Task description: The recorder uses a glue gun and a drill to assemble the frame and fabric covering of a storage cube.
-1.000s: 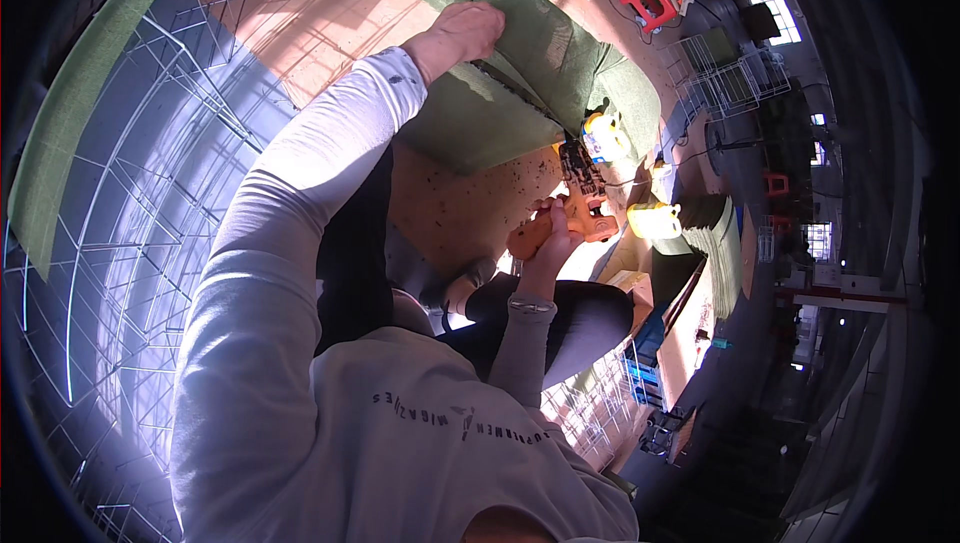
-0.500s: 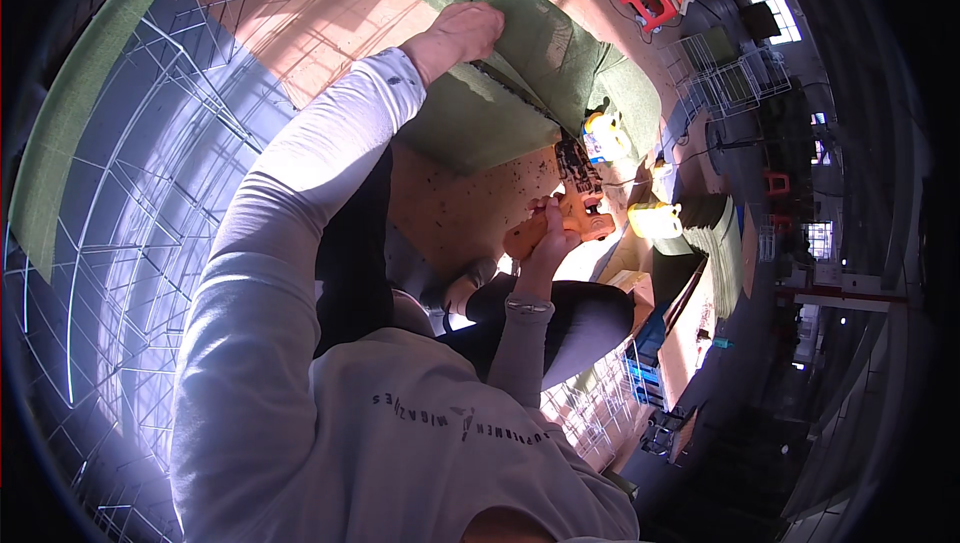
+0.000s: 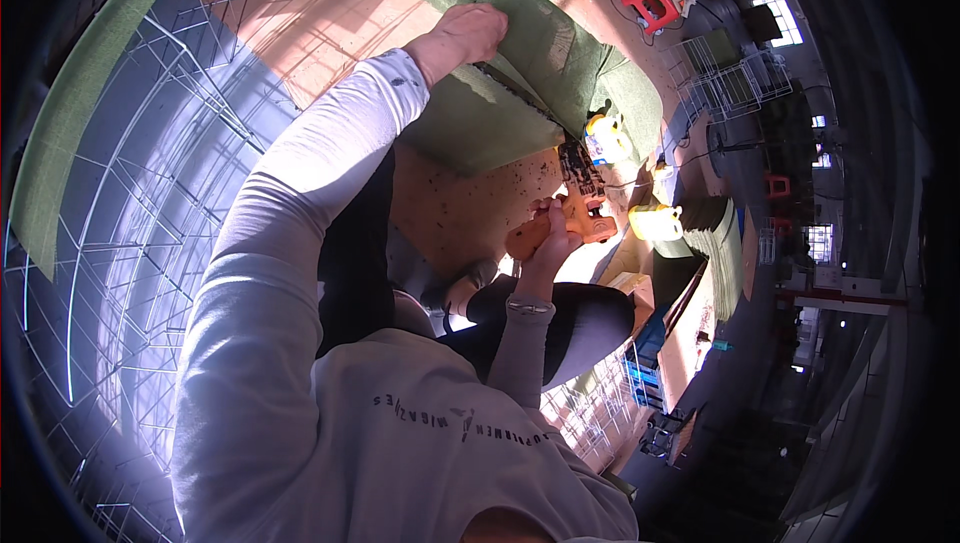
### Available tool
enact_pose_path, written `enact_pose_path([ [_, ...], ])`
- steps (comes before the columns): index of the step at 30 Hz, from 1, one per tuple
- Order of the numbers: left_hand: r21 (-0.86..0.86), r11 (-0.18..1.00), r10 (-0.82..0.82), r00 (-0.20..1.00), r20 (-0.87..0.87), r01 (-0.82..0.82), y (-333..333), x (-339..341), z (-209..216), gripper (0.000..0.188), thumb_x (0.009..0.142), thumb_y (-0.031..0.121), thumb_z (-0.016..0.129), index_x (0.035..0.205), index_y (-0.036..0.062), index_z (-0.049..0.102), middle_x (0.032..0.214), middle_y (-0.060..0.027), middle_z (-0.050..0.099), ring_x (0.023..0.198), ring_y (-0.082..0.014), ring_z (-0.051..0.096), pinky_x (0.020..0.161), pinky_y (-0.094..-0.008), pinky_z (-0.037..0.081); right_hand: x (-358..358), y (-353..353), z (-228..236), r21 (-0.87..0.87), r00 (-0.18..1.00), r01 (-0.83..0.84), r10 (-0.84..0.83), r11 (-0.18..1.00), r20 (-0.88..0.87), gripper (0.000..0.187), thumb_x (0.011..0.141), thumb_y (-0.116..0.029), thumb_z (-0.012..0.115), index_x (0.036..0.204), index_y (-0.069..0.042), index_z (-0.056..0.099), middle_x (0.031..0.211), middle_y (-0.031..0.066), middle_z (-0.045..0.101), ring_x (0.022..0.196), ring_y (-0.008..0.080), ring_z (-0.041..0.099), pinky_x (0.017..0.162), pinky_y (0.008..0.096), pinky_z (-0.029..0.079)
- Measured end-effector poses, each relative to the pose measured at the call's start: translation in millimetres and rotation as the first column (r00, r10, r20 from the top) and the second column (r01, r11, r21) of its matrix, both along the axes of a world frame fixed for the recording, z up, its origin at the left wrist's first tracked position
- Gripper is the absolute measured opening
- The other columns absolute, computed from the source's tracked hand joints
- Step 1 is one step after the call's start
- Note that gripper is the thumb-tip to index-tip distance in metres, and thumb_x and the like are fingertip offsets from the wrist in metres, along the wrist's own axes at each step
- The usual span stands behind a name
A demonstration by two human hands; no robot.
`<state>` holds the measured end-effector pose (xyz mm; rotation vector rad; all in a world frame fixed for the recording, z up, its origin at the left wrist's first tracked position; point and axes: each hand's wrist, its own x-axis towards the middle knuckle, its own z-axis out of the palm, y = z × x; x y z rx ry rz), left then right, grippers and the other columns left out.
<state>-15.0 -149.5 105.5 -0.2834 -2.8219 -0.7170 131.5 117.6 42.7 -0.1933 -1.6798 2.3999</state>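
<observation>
Several green, felt-like sheets lie folded and overlapping on a brown board (image 3: 430, 208) in front of me. My left hand (image 3: 468, 35) is closed at the upper edge of a green sheet (image 3: 545, 53); its fingertips are partly hidden. Lower and to the right, my right hand (image 3: 556, 245) wraps round the handle of an orange handheld tool (image 3: 580, 218). The tool's dark, stained front end (image 3: 577, 165) points at the lower right corner of the green sheets. Dark specks are scattered over the board below the sheets.
Wire mesh racks (image 3: 140, 183) stand at the left, with a green strip (image 3: 75, 133) over one. Yellow containers (image 3: 655, 223) and a stack of green sheets (image 3: 715, 243) are at the right. A red stool (image 3: 650, 8) stands farther off. A cable runs near the tool.
The whole view has shifted very slightly. Both hands, the orange tool and the green sheets keep nearly the same places.
</observation>
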Motion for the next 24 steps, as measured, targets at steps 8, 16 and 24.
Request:
enact_pose_path([
  [8, -0.003, 1.0, 0.026, 1.0, -0.018, -0.026, 3, 0, 0, 0.013, 0.069, 0.01, 0.059, 0.082, 0.0103, 0.06, 0.088, -0.0064, 0.061, 0.095, -0.0243, 0.056, 0.081, -0.0343, 0.045, -2, -5, -6, -0.003, 0.999, -0.037, 0.037, 0.999, 0.001, 0.015, 0.083, -0.003, 0.055, 0.097, 0.002, 0.052, 0.078, 0.0069, 0.055, 0.07, 0.0169, 0.055, 0.069, 0.03, 0.047],
  [16, -0.009, 1.0, 0.006, 1.0, 0.024, -0.006, 1, -3, -1, 0.013, 0.069, 0.01, 0.058, 0.083, 0.0106, 0.061, 0.089, -0.0059, 0.062, 0.096, -0.024, 0.055, 0.082, -0.0339, 0.044, -2, 1, -2, 0.032, 1.0, -0.016, 0.016, 0.999, 0.009, 0.016, 0.083, -0.003, 0.055, 0.097, 0.002, 0.051, 0.078, 0.0071, 0.054, 0.071, 0.0172, 0.054, 0.071, 0.0313, 0.047],
  [24, -0.024, 1.0, 0.009, 1.0, 0.028, -0.009, 1, -3, -1, 0.012, 0.068, 0.01, 0.058, 0.08, 0.011, 0.061, 0.088, -0.0061, 0.062, 0.097, -0.0232, 0.055, 0.082, -0.0338, 0.044, 1, 3, 5, -0.024, 0.999, 0.042, -0.042, 0.999, -0.018, 0.013, 0.084, -0.003, 0.056, 0.095, 0.002, 0.054, 0.077, 0.007, 0.056, 0.069, 0.0175, 0.056, 0.068, 0.0304, 0.048],
])
